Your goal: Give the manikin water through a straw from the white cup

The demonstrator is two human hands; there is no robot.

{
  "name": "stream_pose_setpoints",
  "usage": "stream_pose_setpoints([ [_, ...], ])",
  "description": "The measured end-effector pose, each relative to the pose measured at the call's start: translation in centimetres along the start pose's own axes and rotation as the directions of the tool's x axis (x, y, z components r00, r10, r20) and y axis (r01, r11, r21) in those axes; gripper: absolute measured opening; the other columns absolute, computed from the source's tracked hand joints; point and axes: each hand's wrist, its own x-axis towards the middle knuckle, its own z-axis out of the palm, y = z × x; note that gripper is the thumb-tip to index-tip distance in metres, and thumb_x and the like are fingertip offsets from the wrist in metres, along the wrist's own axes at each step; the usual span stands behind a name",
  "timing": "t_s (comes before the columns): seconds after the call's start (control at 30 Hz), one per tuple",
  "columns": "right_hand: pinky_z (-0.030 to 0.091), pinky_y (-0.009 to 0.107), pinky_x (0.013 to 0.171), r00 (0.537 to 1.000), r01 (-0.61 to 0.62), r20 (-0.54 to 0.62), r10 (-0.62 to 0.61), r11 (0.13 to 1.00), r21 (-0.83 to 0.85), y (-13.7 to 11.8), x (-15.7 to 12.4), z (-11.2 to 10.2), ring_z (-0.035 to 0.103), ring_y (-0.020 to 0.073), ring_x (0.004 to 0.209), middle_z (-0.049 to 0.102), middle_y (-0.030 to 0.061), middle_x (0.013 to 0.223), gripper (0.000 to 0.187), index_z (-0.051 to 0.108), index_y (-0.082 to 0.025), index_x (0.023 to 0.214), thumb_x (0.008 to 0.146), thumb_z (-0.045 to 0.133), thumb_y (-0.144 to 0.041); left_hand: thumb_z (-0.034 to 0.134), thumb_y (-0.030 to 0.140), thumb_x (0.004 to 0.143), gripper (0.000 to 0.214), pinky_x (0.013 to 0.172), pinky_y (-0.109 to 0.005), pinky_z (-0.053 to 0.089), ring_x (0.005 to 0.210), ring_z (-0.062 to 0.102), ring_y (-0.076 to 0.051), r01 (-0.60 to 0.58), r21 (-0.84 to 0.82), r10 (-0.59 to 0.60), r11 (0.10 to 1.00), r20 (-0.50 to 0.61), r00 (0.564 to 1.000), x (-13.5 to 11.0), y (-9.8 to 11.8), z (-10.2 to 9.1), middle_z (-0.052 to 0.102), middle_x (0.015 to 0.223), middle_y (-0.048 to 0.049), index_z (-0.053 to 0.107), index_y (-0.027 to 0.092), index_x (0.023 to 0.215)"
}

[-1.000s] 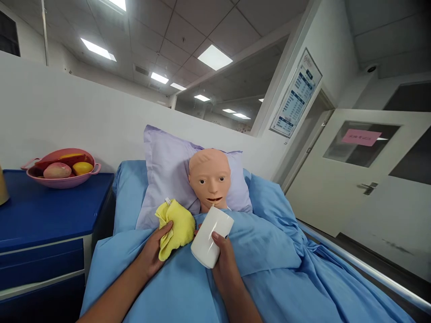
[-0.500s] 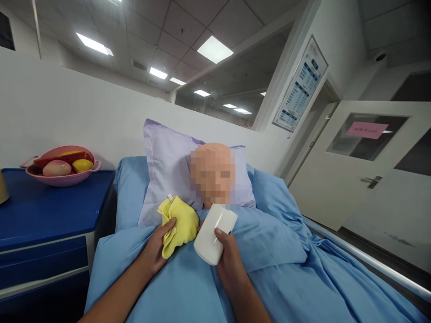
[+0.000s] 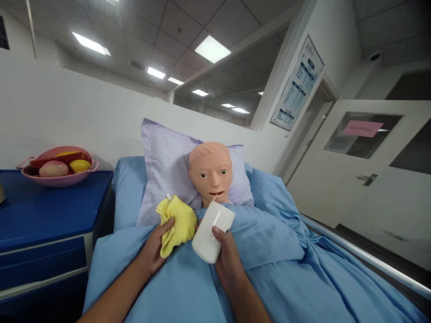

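Note:
My left hand (image 3: 156,248) is closed on a yellow cloth (image 3: 180,221), its thumb lying over the folds. In my right hand (image 3: 229,258) is a white cup (image 3: 212,233), tilted toward the mouth of a training manikin (image 3: 211,168). A thin pale straw (image 3: 215,198) runs from the cup's rim up to the manikin's open mouth. The manikin's head rests on a lilac pillow (image 3: 161,166), and a blue quilt (image 3: 266,233) covers its body. What the cup contains is hidden.
On the left, a blue bedside cabinet (image 3: 43,211) bears a pink basket (image 3: 63,181) with several fruits. A metal bed rail (image 3: 363,258) runs along the right side. Beyond it stands a white door (image 3: 313,179). A white wall (image 3: 84,107) rises behind the bed.
The whole view has shifted slightly, with things a little further left. Both hands keep their holds, and the cup stays at the manikin's mouth.

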Motion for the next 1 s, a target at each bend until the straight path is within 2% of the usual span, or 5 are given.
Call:
stream_pose_setpoints([
  [0.43, 0.056, 0.042, 0.078, 1.0, 0.006, -0.002, -0.006, 1.0, -0.007, 0.09, -0.06, 0.08, 0.068, 0.0297, 0.089, 0.072, 0.0092, 0.094, 0.052, 0.064, -0.018, 0.107, 0.067, 0.078, -0.047, 0.061, 0.032, 0.089, 0.045, 0.1, -0.041, 0.053, 0.108, 0.067, -0.03, -0.02, 0.011, 0.02, 1.0, -0.041, 0.999, -0.24, 0.21, 0.44, 0.071, 0.114, -0.015, 0.058, 0.01, 0.128],
  [0.67, 0.056, 0.04, 0.078, 1.0, -0.001, 0.01, 0.001, 1.0, 0.004, -0.02, -0.15, 0.06, 0.068, 0.0289, 0.088, 0.072, 0.0096, 0.096, 0.056, 0.062, -0.017, 0.111, 0.067, 0.079, -0.047, 0.062, 0.034, 0.088, 0.049, 0.101, -0.044, 0.053, 0.107, 0.067, -0.031, -0.03, 0.048, 0.032, 0.998, -0.048, 0.998, -0.22, 0.11, 0.25, 0.071, 0.113, -0.0156, 0.056, 0.01, 0.131],
  [1.0, 0.055, 0.041, 0.079, 1.0, -0.002, -0.007, 0.002, 1.0, 0.024, -0.26, -0.35, 0.4, 0.068, 0.0294, 0.088, 0.072, 0.0097, 0.095, 0.06, 0.059, -0.015, 0.117, 0.068, 0.079, -0.043, 0.058, 0.031, 0.091, 0.049, 0.105, -0.043, 0.05, 0.11, 0.066, -0.03, -0.027, -0.012, 0.028, 1.0, 0.012, 1.0, 0.24, 0.03, -0.39, 0.068, 0.121, -0.0146, 0.051, 0.01, 0.136],
])
